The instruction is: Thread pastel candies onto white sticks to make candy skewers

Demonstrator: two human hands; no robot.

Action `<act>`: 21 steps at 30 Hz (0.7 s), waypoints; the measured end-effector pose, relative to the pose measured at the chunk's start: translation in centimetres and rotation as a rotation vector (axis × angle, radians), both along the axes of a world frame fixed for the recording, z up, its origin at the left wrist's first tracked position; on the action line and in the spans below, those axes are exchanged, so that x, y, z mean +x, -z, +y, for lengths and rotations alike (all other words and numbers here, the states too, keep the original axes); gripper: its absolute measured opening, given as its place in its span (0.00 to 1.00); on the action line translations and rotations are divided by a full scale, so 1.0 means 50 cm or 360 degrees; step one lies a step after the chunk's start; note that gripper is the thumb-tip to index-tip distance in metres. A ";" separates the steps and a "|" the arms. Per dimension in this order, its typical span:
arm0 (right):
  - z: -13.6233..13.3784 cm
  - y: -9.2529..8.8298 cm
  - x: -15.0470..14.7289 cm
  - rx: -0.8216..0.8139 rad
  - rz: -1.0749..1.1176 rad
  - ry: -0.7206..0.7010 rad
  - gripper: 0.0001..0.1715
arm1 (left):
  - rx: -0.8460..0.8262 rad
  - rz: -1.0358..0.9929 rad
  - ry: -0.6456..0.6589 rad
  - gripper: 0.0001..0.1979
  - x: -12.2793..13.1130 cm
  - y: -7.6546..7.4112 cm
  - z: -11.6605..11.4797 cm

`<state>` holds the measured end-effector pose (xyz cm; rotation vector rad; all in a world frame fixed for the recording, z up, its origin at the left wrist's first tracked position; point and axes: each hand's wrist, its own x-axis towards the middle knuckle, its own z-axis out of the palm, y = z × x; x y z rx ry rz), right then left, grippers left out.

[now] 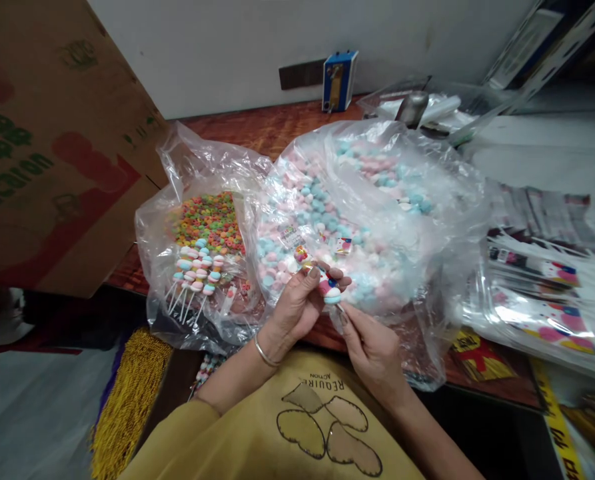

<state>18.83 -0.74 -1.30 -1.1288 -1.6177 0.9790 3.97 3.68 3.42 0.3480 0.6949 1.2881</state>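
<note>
Just above my lap I hold a marshmallow lollipop [332, 297] with a pale blue and white piece at its lower end. My left hand [297, 303] closes its fingers round the upper part, where a small colourful printed wrapper shows. Its lower end is pinched by my right hand [372, 340], near the stick, which the fingers mostly hide. Behind both hands lies a large clear bag of pink, blue and white marshmallows [322, 200]. Several finished-looking marshmallow sticks [197, 270] rest on a second clear bag, beside small coloured candy rings [210, 220].
A big cardboard box [62, 147] stands at the left. Stacks of printed plastic wrappers [542, 313] lie at the right. On the red-brown table [257, 130], a small blue and white box [340, 81] stands by the wall. Yellow fringe [132, 400] hangs at lower left.
</note>
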 end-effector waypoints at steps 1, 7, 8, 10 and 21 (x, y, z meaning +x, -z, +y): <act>0.004 0.006 0.007 0.0324 -0.0304 0.0093 0.15 | -0.0034 0.0016 -0.0001 0.20 0.002 -0.001 0.002; 0.011 0.006 0.015 0.0794 -0.0765 0.0234 0.14 | -0.0140 0.0062 -0.0025 0.20 0.020 0.007 -0.010; 0.009 0.001 0.009 0.0584 -0.0586 0.0227 0.13 | -0.0133 0.0062 0.0003 0.20 0.023 0.011 -0.015; 0.004 -0.010 -0.003 -0.0040 -0.0037 0.0148 0.17 | -0.0118 0.0056 0.0107 0.20 0.026 0.021 -0.022; 0.000 -0.017 -0.020 -0.1331 0.1326 -0.0471 0.18 | -0.0124 -0.0209 -0.0163 0.19 -0.010 0.020 0.024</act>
